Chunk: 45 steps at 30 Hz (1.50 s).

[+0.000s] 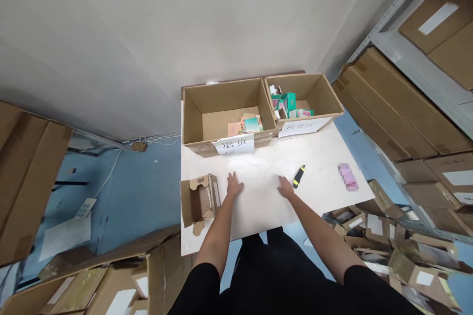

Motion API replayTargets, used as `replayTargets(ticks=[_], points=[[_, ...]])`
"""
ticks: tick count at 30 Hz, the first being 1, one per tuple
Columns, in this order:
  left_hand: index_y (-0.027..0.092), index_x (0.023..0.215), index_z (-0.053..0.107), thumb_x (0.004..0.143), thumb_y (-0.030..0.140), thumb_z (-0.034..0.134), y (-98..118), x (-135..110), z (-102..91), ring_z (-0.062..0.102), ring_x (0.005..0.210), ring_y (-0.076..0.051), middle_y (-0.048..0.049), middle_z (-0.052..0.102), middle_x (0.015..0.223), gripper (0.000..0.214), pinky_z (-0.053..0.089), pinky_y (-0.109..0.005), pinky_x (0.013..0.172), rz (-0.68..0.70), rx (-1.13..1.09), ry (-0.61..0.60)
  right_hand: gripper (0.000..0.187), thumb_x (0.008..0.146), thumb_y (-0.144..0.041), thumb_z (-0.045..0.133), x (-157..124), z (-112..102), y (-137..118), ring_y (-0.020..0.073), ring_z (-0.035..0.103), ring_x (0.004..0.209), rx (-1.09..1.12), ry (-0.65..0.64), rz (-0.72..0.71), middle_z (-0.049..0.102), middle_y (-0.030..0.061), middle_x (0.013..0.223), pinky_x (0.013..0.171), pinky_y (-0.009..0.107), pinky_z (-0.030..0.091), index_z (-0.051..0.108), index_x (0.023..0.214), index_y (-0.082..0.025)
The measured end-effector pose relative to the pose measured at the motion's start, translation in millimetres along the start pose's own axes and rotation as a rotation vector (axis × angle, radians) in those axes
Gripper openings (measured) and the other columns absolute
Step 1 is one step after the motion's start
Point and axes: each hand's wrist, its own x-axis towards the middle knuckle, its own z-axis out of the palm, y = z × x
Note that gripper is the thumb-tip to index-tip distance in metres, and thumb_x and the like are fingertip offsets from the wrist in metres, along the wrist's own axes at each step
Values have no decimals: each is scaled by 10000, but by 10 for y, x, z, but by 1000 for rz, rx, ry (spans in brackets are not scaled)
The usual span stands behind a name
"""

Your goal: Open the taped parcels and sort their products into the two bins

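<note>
My left hand (234, 185) lies flat on the white table (258, 206), fingers stretched out, holding nothing. Just left of it stands a small opened cardboard carton (199, 200) at the table's left edge. My right hand (285, 187) also rests palm down on the tabletop with nothing in it. A black and yellow utility knife (299, 176) lies a short way to its right, not touched.
Two open cardboard boxes stand at the table's far edge, each with a paper label: the left box (225, 113) holds a few small packs, the right box (306, 96) several green ones. A blurred pink item (348, 177) lies at right. Shelves of cartons (406, 108) and flattened cardboard (399, 251) surround the table.
</note>
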Motion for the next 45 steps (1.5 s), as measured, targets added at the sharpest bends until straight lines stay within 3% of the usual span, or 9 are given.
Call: replayTargets(ticks=[6,12,15,20,23,27,30,38,45], points=[[216,1634,436,738,185,693,75,-173,767,229,1637,-356,-145,374,1723,932,244,-535,1315,217,-149,-162,703,864,-287,595,-23,397,-14,309,553,1414,188,27,-121,604,160,1526,1160,468,451,528,1555,-179],[244,1642,412,779,143,545,355,-889,1180,583,1420,-247,-137,619,1539,879,433,-511,1203,356,-620,-94,388,817,-380,578,24,198,-412,254,695,942,520,-135,-265,784,60,1025,924,394,564,733,1117,-188],[253,1584,493,834,158,519,189,-1270,813,683,1273,-236,-130,610,1542,757,494,-497,1141,406,-619,93,336,786,-377,580,-87,-2,-633,244,659,836,523,-78,-262,761,42,905,859,374,564,733,1015,-186],[239,1305,740,896,194,559,-684,-1713,-452,471,1497,-303,-120,646,1475,450,319,-492,1300,305,-132,509,321,832,-336,556,-472,-57,-1458,254,663,934,528,117,-468,722,64,1015,913,362,543,769,1037,-211],[209,1354,713,882,273,647,-1253,-1840,-983,265,1615,-357,-126,545,1592,481,232,-503,1337,135,106,467,324,840,-255,557,-811,182,-2164,251,656,963,449,211,-580,679,78,1077,917,354,540,781,1072,-224],[212,1354,715,844,372,750,-1698,-1886,-964,174,1639,-417,-124,361,1730,536,241,-557,1318,197,209,249,393,850,-151,559,-1201,723,-2962,246,653,992,277,162,-651,672,79,1146,899,340,542,742,1187,-239],[234,1416,684,882,384,727,-1826,-1911,-681,164,1643,-413,-114,317,1751,556,241,-573,1312,287,190,284,342,851,-148,618,-1351,1140,-3241,254,667,1019,138,-2,-659,704,111,1187,908,340,535,741,1161,-218],[279,1193,782,943,141,560,-1775,-2070,-327,367,1555,-343,-84,488,1656,361,396,-589,1204,369,129,397,117,785,-294,824,-1416,1336,-2900,257,718,867,36,-274,-577,714,55,702,852,340,547,758,774,-199],[296,1147,774,992,151,526,-1242,-2136,-241,427,1523,-317,-68,593,1571,326,389,-561,1201,601,168,443,393,874,-293,726,-1766,788,-2052,411,486,1454,-129,100,-671,665,226,1419,1158,536,436,756,1242,-158]])
